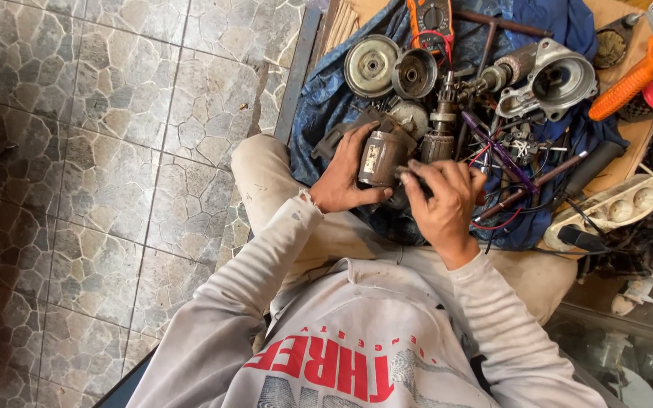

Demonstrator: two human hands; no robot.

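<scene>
My left hand (344,175) grips a dark cylindrical motor housing (382,155) from the left side, holding it over a blue cloth (325,106). My right hand (445,202) is closed around the housing's near end, pinching a small dark part (415,178) against it. Just beyond the housing lie a motor armature (441,128) and two round metal covers (372,66).
Scattered on the cloth and wooden board are a grey gear casing (561,79), an orange multimeter (429,19), an orange-handled tool (636,75), screwdrivers, wires and a white power strip (614,208). Stone-patterned floor tiles (100,166) fill the left.
</scene>
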